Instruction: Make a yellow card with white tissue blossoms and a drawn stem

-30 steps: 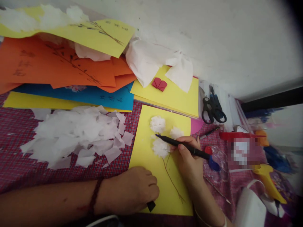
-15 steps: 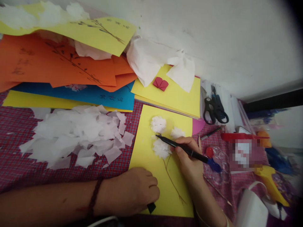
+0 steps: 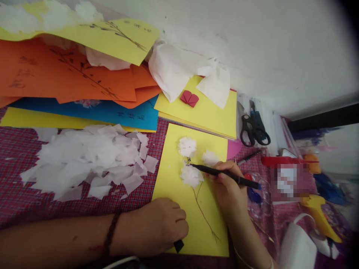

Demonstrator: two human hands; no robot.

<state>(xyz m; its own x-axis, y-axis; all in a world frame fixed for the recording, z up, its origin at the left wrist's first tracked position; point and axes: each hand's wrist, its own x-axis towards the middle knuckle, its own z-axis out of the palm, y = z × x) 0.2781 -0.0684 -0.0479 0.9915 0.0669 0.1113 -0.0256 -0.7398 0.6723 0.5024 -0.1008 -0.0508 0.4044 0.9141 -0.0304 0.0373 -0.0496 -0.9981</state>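
So the right hand (image 3: pixel 231 190) has a black pen (image 3: pixel 209 170) pinched in its fingers, tip right by some small dark marks between two of the puffy white flowers (image 3: pixel 192 175) (can't tell if it's actually touching). Those sit on the upper half of a yellow sheet (image 3: pixel 168 186), with a thin brown stem (image 3: pixel 199 207) running below. The left hand (image 3: pixel 155 226) rests on the sheet's lower left corner, curled up around a black cap (image 3: pixel 178 246) that pokes out. Big pile of white paper scraps (image 3: pixel 92 157) off left on the checked cloth (image 3: pixel 11 149), scissors (image 3: pixel 254 130) well off to the right.
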